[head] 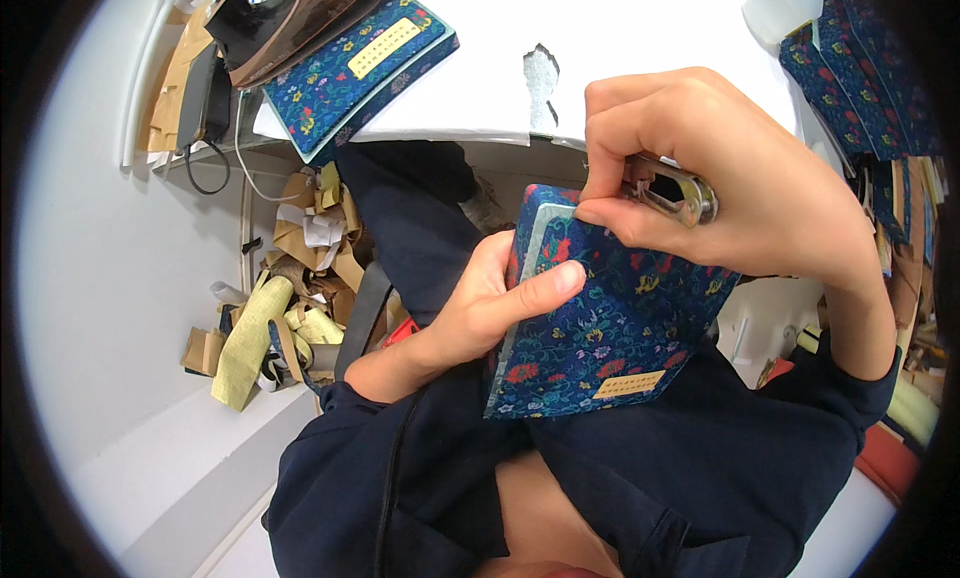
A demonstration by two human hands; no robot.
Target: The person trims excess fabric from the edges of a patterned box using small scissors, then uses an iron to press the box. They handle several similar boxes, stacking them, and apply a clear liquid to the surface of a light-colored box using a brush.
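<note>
A book-like case (600, 338) in dark blue floral brocade stands tilted before my chest. Pale blue-green trim runs along its edge, and a small yellow label (630, 384) with writing sits low on its face. My left hand (495, 293) grips its left side, thumb across the cover. At the upper edge, the thumb and forefinger of my right hand (697, 158) pinch together against the trim. Tucked in that same palm is a small clipper-like tool (686, 199), perhaps thread snips; its tip is partly hidden by the fingers. Whether the fingertips hold a thread cannot be seen.
On the white worktable (480, 90) lies a similar brocade case (367, 68) under a brown clothes iron (300, 30). More brocade cases (862, 75) stack at the right near a translucent plastic container (784, 8). Paper and fabric scraps (315, 240) heap at the left below the table.
</note>
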